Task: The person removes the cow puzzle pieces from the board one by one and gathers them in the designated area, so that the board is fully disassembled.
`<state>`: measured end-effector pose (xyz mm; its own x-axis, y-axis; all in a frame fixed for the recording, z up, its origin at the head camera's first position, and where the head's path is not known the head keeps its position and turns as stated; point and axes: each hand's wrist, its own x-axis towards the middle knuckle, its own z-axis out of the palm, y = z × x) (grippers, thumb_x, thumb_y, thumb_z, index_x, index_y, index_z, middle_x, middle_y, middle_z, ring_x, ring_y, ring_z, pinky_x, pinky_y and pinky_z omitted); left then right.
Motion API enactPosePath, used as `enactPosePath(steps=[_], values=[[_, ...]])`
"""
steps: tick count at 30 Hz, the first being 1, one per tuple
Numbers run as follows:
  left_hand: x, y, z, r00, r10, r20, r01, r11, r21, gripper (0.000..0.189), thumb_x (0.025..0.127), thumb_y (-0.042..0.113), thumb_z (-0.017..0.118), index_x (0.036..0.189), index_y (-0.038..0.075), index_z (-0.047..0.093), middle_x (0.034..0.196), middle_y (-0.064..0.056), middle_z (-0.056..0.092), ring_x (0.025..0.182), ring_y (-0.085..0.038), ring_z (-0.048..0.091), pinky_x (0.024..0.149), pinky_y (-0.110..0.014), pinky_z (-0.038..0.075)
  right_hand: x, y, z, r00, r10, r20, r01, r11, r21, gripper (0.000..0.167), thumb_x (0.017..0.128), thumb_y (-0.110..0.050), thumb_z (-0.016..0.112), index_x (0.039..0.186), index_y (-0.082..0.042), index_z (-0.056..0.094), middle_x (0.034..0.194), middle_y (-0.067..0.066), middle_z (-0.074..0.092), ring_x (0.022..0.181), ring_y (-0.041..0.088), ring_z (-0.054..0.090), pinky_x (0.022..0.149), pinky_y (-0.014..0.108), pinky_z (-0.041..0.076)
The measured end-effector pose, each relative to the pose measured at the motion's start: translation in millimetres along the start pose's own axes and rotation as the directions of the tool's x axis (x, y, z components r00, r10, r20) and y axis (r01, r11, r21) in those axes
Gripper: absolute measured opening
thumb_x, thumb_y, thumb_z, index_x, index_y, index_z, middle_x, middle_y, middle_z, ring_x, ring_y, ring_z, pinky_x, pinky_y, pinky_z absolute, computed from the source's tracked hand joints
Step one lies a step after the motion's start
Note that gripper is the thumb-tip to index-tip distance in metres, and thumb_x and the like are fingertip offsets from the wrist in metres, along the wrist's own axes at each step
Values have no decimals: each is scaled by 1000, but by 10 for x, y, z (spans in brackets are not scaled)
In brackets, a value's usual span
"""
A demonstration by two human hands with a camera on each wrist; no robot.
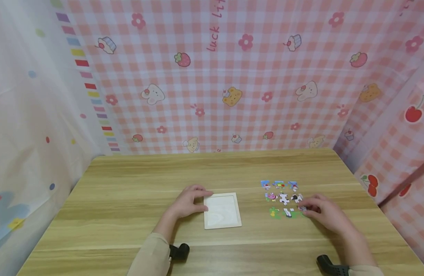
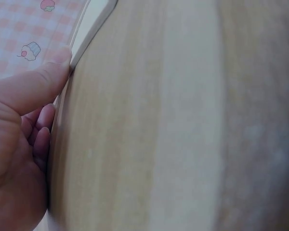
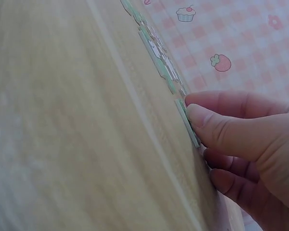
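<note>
A square wooden puzzle tray (image 1: 223, 227) with a raised rim lies on the table, its pale inside bare. My left hand (image 1: 188, 201) is at its left side, thumb at the left edge and forefinger at the upper corner. In the left wrist view, the thumb (image 2: 36, 84) is straight against the tray's rim (image 2: 94, 29). My right hand (image 1: 325, 211) pinches the lower right jigsaw piece (image 3: 187, 122), green along its edge, between thumb and forefinger, low at the tabletop. The fingers partly hide that piece. Other colourful jigsaw pieces (image 1: 283, 198) lie left of it in spaced rows.
Both the tray and the pieces sit on a wood-grain table (image 1: 129, 199). A pink checked curtain (image 1: 205, 76) hangs behind its far edge, with more cloth on both sides. Black wrist devices (image 1: 180, 252) are worn below both hands.
</note>
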<state>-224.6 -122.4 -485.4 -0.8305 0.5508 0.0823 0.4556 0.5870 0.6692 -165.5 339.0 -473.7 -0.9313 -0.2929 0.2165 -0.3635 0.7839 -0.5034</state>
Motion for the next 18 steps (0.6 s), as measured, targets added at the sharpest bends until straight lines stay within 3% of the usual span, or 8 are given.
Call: enactPosePath(steps=[6, 10, 14, 18], values=[[-2, 12, 8, 1000, -9, 8, 9, 1000, 1, 48, 86, 18, 78, 132, 11, 65, 130, -12, 55, 123, -34, 46, 106, -55, 35, -14, 17, 1, 999, -40, -31, 41, 999, 7, 22, 80, -3, 78, 100, -13, 76, 95, -2, 61, 77, 2, 51, 64, 25, 48], [9, 10, 13, 1000, 8, 1, -8, 1000, -1, 48, 87, 19, 77, 133, 10, 64, 130, -13, 55, 123, -35, 46, 105, -56, 35, -21, 11, -36, 988, -83, -129, 85, 996, 8, 19, 81, 0, 78, 96, -11, 76, 93, -1, 63, 76, 3, 51, 63, 22, 46], [11, -14, -1, 999, 30, -18, -31, 998, -55, 51, 87, 20, 77, 134, 6, 62, 135, -15, 56, 127, -37, 45, 108, -57, 32, -20, -18, -76, 970, -95, -224, 98, 995, 1, 18, 80, 1, 78, 94, -10, 75, 88, -3, 63, 73, 3, 48, 60, 19, 42], [5, -55, -26, 999, 37, -31, -41, 989, -140, 51, 92, 20, 71, 137, 0, 57, 138, -16, 56, 130, -38, 44, 111, -56, 30, 2, -80, -80, 972, -96, -217, 97, 995, -5, 17, 81, -2, 79, 96, -11, 75, 88, -6, 62, 73, 3, 48, 59, 19, 43]])
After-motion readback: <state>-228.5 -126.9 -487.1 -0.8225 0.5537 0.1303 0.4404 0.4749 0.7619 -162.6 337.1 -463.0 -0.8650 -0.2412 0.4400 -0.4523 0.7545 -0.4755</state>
